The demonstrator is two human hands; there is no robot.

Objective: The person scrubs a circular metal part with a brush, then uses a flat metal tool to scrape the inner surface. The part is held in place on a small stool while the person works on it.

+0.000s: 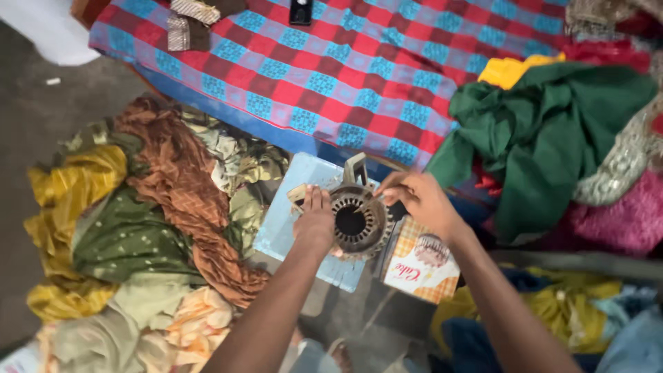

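Observation:
A round, rusty metal motor stator (358, 222) with a slotted inner ring rests on a pale blue board (283, 221). My left hand (314, 221) presses down on the stator's left rim, fingers together. At the stator's upper right edge, my right hand (418, 199) pinches a thin tool or wire whose tip pokes into the slots. What exactly those fingers hold is too small to tell.
A checked orange-and-white cardboard box (419, 264) lies right of the stator, under my right forearm. Piled cloth in yellow, green and brown (145, 221) fills the left. A red-and-blue checked bedspread (345, 62) lies beyond, with green cloth (545, 131) and pink cloth (621, 214) at right.

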